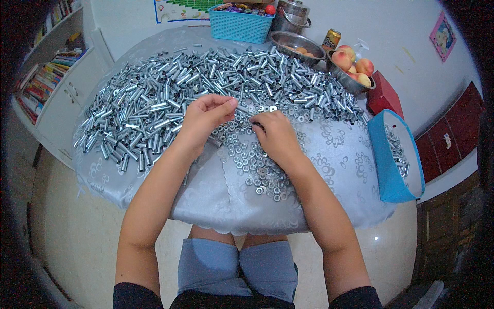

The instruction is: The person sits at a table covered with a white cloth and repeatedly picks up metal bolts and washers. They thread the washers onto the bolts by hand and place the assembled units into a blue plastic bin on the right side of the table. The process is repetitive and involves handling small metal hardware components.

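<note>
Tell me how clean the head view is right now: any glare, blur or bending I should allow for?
Head view: sharp at centre, both the left hand and right hand crisp; small highlights glint off the metal tubes, nothing washed out; fisheye bends the table edge and shelves toward the rim; corners vignette to black; light is even, shadows soft.

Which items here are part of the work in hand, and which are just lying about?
In use: metal tubes, small nuts and washers, blue bin holding some tubes, left hand, right hand.

Lying about: teal basket, bowl of peaches, steel bowl, drink can, books.
</note>
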`<control>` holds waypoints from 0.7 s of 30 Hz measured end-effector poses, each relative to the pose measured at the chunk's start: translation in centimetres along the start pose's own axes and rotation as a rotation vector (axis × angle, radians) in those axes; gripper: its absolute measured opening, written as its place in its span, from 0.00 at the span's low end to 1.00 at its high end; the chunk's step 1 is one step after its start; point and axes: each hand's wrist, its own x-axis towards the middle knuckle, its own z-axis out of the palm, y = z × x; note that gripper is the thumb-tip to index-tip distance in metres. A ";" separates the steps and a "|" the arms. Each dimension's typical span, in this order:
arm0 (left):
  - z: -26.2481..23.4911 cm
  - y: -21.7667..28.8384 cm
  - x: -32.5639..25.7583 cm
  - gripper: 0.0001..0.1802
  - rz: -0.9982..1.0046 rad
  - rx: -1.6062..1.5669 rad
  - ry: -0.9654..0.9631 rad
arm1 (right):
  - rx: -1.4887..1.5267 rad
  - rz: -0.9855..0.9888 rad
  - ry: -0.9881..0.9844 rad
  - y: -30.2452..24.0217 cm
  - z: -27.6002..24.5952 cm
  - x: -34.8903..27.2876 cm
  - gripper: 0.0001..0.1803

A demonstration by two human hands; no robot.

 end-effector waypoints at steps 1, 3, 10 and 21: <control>-0.1 -0.1 0.1 0.12 -0.006 -0.001 -0.004 | 0.000 0.012 -0.017 0.0 -0.1 0.0 0.10; -0.1 -0.1 0.1 0.12 -0.031 -0.008 -0.011 | 0.032 0.045 0.009 -0.2 -0.4 -0.1 0.11; -0.5 -0.4 0.4 0.10 -0.057 -0.060 0.006 | 0.454 0.164 0.190 -1.7 -1.4 0.1 0.12; 0.0 0.1 0.0 0.10 -0.108 -0.179 -0.029 | 0.930 0.310 0.164 -2.5 -0.8 0.0 0.12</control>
